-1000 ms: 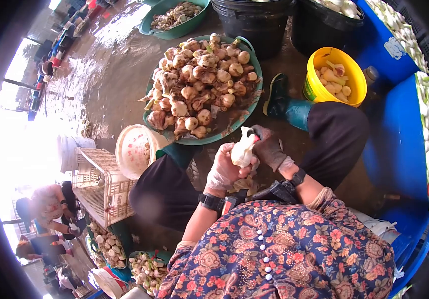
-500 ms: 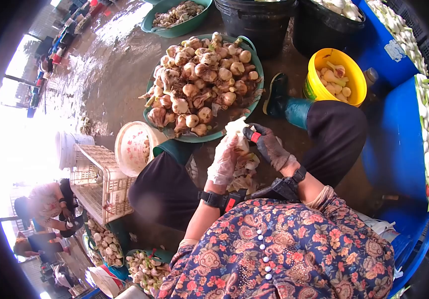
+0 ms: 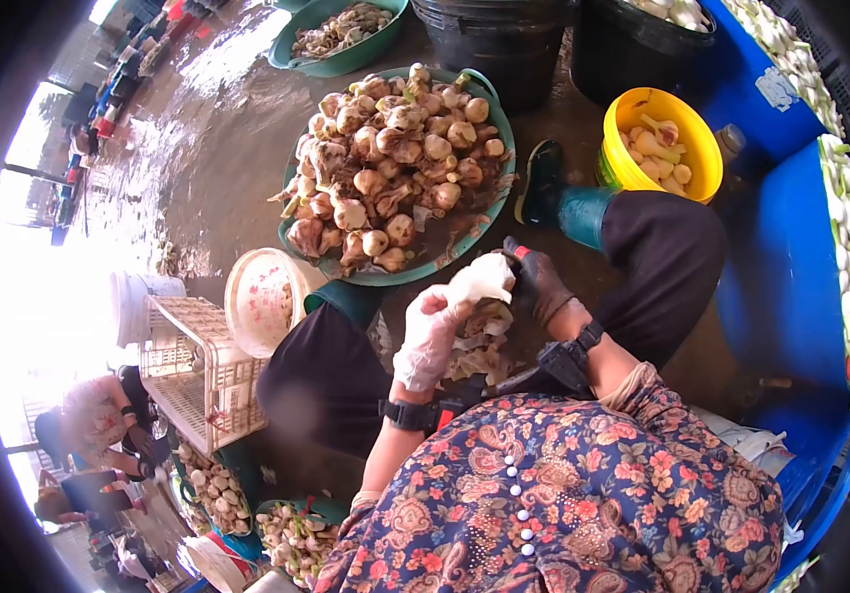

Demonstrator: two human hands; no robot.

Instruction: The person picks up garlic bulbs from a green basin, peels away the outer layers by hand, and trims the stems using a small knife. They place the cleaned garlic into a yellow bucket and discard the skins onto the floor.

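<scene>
My left hand [image 3: 425, 338], in a thin whitish glove, grips a pale garlic bulb [image 3: 485, 279] in front of my knees. Close to the bulb's right side is my right hand [image 3: 543, 290] in a dark glove, its fingers curled, with a red band near the tip of one digit. What lies inside those fingers is hidden. Beneath the hands, loose garlic skins [image 3: 484, 351] form a pile. Just beyond them stands a green basin [image 3: 442, 261] heaped with unpeeled, brownish garlic bulbs [image 3: 385, 148].
A yellow bucket [image 3: 689, 119] with peeled garlic stands beyond my right knee. Tall blue containers [image 3: 785, 267] line the right. At left are a white bucket [image 3: 247, 331] and a cream plastic crate [image 3: 212, 371]. Another person [image 3: 99, 415] works at far left.
My left hand has moved slightly down and left. The bulb has turned and shows a broader white side. My right hand has tilted more upright beside it.
</scene>
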